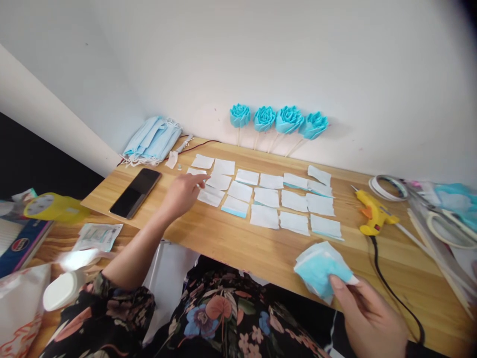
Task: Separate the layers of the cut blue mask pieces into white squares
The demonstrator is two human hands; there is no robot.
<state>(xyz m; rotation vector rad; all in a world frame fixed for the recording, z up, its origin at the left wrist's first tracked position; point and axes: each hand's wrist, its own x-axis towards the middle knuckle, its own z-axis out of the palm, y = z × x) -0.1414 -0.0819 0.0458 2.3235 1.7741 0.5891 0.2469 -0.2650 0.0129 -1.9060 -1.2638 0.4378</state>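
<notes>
My left hand (182,193) reaches over the wooden table (261,248), its fingertips pinched on a white square piece (210,196) at the left end of the laid-out rows. Several white and blue fabric squares (266,196) lie in rows across the table's middle. My right hand (367,313) is near the front edge, closed on a small stack of blue fabric pieces (320,268).
Several blue fabric roses (278,120) on sticks lean against the wall. A pile of blue face masks (152,140) and a black phone (136,192) lie at the left. A yellow glue gun (372,215), tape rolls (385,186) and scissors (447,223) sit at the right.
</notes>
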